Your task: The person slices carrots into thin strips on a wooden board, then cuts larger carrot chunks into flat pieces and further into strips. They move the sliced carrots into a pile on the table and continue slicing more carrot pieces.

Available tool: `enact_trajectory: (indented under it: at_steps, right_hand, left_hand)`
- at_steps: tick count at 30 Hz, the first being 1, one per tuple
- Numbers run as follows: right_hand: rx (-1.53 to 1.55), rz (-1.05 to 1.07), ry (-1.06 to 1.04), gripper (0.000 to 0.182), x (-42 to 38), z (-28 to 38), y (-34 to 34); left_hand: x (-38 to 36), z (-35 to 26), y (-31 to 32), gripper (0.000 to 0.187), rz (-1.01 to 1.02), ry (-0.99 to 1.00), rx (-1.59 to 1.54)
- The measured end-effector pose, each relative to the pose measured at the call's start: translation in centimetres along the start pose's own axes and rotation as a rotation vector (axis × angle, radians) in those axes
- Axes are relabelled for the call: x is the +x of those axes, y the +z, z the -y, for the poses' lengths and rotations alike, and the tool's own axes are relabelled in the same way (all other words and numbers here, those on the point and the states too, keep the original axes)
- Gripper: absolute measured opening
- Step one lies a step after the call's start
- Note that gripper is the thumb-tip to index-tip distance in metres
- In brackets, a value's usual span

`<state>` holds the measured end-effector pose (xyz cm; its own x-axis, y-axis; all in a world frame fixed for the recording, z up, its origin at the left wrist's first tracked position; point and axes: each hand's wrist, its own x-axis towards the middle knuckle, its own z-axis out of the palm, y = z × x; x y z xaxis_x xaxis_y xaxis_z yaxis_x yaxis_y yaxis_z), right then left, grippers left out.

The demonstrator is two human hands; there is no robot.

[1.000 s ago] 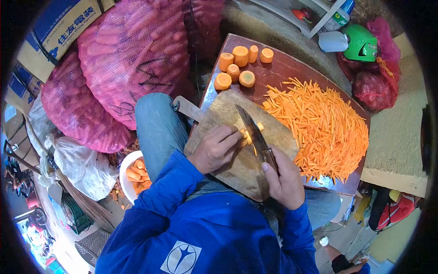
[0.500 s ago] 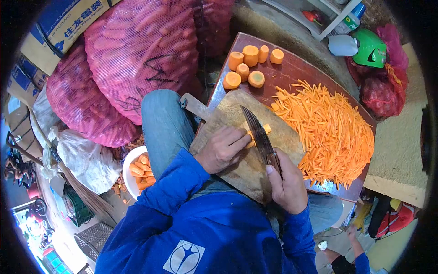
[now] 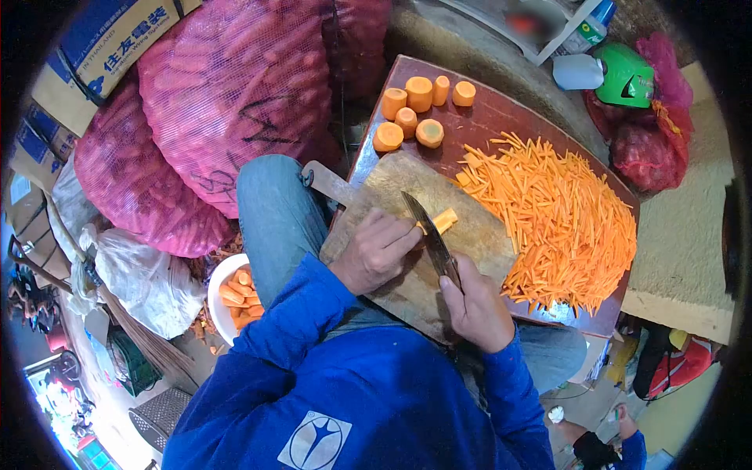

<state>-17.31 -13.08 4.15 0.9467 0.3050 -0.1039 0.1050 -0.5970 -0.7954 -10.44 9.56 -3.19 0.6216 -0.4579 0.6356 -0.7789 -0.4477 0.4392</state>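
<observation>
My right hand [image 3: 479, 307] is closed round the handle of a dark-bladed knife [image 3: 430, 237], which stands over a wooden cutting board [image 3: 411, 301]. Beside the blade, my left hand [image 3: 377, 251] has its fingers bent and pressed on a carrot piece at the board's middle, mostly hidden under the fingertips. Cut carrot pieces [image 3: 444, 220] lie just beyond the blade. A large heap of carrot sticks [image 3: 560, 227] covers the right of the red table [image 3: 486, 117]. Several short carrot chunks [image 3: 419, 94] stand at the table's far left corner.
Pink mesh sacks of carrots [image 3: 235, 94] fill the upper left. A white bowl of carrots [image 3: 219, 301] sits by my left knee. A green helmet-like object [image 3: 627, 76] and red net bags [image 3: 650, 153] lie upper right. Another person's arm [image 3: 569, 429] shows lower right.
The knife and my right hand have shifted slightly left, closer to my left fingers. More of the cut carrot shows beyond the blade. The whole view has shifted a little.
</observation>
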Motion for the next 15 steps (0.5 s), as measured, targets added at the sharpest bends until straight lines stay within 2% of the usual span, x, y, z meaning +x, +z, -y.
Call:
enact_trajectory:
  at_steps: [4,6,15]
  right_hand:
    - [-0.119,0.06,0.044,0.032,0.7,1.0,-0.9]
    - [-0.172,0.119,0.056,0.033,1.3,1.2,-1.3]
    - [-0.131,0.119,0.018,0.032,1.8,-0.3,-0.8]
  left_hand:
    - [0.0,-0.2,-0.1,0.05,-0.019,-0.004,-0.002]
    - [-0.3,-0.1,-0.1,0.045,0.007,0.005,0.005]
    - [-0.4,0.3,0.5,0.042,-0.047,0.034,0.044]
